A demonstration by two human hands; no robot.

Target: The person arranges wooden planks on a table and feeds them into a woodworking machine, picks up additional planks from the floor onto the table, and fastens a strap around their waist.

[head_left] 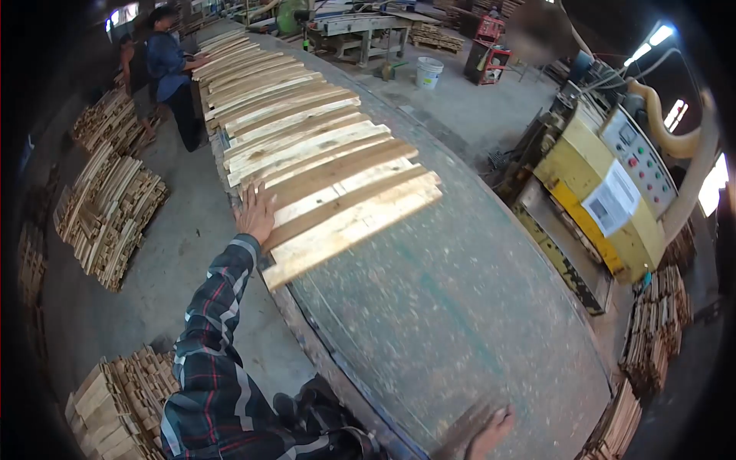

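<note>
A long row of wooden boards (356, 201) lies side by side across the long table (429, 307). My left hand (255, 215) rests on the left ends of the nearest boards, its fingers spread and lying flat. It wears a dark plaid sleeve. The board closest to me is pale, and the one behind it is browner. Low in the view, my right hand (491, 434) is over the bare near part of the tabletop, apart from the boards. Motion smears it, and its fingers are not clear. A brownish blur beside it cannot be made out.
Stacks of boards (111, 215) stand on the floor at left, with another stack (123, 406) near me. A yellow machine (606, 192) with a control panel is on the right. Two people, one in a blue shirt (165, 65), stand at the far left. A white bucket (429, 73) sits behind.
</note>
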